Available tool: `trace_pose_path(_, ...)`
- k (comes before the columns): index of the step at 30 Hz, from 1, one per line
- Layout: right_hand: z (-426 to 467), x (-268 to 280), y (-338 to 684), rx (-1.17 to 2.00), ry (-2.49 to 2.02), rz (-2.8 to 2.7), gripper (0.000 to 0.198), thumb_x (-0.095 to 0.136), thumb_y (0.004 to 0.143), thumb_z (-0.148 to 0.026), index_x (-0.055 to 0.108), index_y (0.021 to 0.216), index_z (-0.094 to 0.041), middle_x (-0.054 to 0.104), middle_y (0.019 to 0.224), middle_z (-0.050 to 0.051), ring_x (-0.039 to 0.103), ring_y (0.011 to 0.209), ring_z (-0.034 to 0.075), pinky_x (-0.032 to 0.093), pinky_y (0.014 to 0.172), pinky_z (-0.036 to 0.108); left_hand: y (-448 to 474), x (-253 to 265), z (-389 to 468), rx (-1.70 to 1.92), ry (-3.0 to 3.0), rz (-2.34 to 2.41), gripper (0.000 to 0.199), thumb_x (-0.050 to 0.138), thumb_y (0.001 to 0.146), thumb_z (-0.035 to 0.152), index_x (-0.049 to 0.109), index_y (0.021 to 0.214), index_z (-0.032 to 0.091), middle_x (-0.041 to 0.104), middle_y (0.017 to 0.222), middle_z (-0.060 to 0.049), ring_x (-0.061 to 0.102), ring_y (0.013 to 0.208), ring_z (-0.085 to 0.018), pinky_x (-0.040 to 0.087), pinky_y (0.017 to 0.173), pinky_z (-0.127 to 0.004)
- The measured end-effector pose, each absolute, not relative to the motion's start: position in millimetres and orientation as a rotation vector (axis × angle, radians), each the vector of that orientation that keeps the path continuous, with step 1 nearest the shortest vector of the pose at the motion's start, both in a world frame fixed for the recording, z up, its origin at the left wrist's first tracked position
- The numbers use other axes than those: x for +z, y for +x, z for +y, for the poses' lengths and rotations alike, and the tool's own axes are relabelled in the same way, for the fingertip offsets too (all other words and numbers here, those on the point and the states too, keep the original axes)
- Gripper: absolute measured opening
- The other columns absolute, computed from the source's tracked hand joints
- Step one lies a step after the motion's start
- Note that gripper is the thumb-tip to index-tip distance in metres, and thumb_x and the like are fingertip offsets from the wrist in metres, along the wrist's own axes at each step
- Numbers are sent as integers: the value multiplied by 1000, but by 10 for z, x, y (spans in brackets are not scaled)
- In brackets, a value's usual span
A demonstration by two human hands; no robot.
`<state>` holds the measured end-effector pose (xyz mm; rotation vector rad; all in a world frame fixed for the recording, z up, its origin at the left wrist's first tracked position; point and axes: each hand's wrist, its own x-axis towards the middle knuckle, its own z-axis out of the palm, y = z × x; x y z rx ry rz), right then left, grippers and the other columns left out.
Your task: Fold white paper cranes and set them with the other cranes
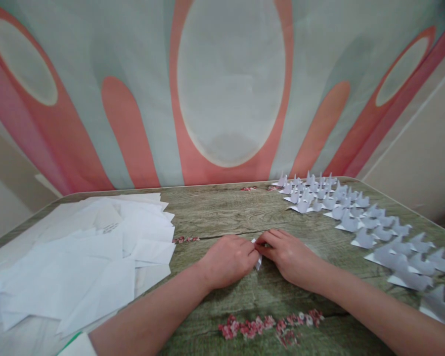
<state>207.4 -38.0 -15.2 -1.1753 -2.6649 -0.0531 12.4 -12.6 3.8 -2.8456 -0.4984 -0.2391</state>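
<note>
Near the middle of the table, a small folded piece of white paper (258, 263) is pinched between my two hands. My left hand (230, 261) grips it from the left, fingers closed and curled over it. From the right, my right hand (282, 252) meets it with thumb and fingertips pressed together on its upper part. Most of the paper is covered by my fingers; a narrow pointed end shows below them. Rows of white folded paper birds (348, 221) stand on the right side of the table.
A spread pile of loose white paper sheets (92, 267) covers the left of the wood-patterned table (215, 212). Pink flower prints (248, 326) decorate its surface. A backdrop with coral and grey-green shapes (230, 170) rises behind the far edge.
</note>
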Motion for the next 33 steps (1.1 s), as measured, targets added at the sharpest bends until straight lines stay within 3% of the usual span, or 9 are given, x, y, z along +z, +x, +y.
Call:
trace_pose_path(17,-378,-146,2073,-37,-1173,-2692,16,49,85,-13,63,94,-17,57,95,7,47,91,19,38,81,34,123,7,-134,-262,-2851,-404,15,44,89,18,57,81,15,62,76,-2,58,71,-17,43,61,-29)
trace_pose_path(33,-388,-139,2071,-46,-1188,-2700,20,50,84,-14,62,100,-17,57,92,7,47,90,20,38,81,34,109,26,-142,-259,-2958,-358,23,38,90,21,55,75,17,61,71,-2,57,61,-14,41,53,-26)
